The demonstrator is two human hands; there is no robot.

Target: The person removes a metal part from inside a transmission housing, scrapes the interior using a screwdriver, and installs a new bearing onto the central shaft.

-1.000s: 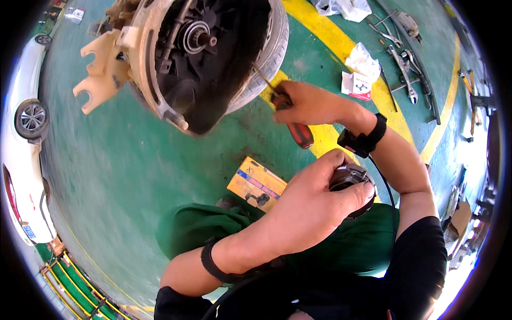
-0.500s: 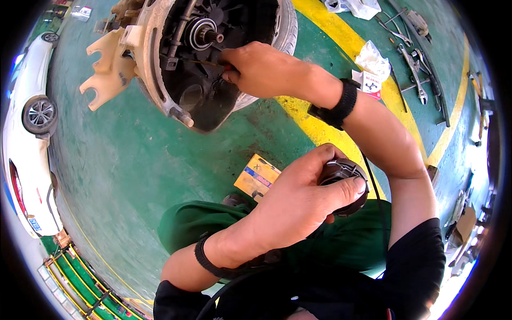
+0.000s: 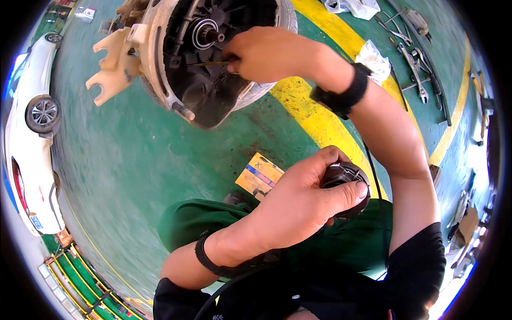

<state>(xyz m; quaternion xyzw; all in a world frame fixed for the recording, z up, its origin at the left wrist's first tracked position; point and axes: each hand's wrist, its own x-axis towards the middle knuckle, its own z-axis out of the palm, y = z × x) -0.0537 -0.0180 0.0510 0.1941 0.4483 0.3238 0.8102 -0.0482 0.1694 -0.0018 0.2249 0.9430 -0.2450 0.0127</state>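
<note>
The right hand (image 3: 269, 53) sits at about twelve o'clock in the view, fingers pinched together on a thin metal rod (image 3: 205, 64) whose free end points toward nine o'clock, into the open face of a large round machine housing (image 3: 213, 85). The housing lies on the green floor (image 3: 133, 160), dark inside, with a shiny shaft and ring (image 3: 205, 33) near its middle and a pale forked bracket (image 3: 112, 69) jutting from its rim at nine o'clock. A black wristband (image 3: 344, 93) circles the right wrist.

The left hand (image 3: 301, 202) is lower, at about five o'clock from the housing, well apart from it. Its thumb and fingers are clamped around a small round black part (image 3: 344, 178), held above the person's lap in green cloth.

Just beside the left hand, at its ten o'clock, a small yellow box (image 3: 258, 175) lies on the floor. A broad yellow stripe (image 3: 314, 117) runs across the floor between the two hands. Loose tools (image 3: 416, 64) lie at two o'clock, with crumpled white plastic (image 3: 373, 58) near them. A white car (image 3: 29, 138) stands at the nine o'clock edge.
</note>
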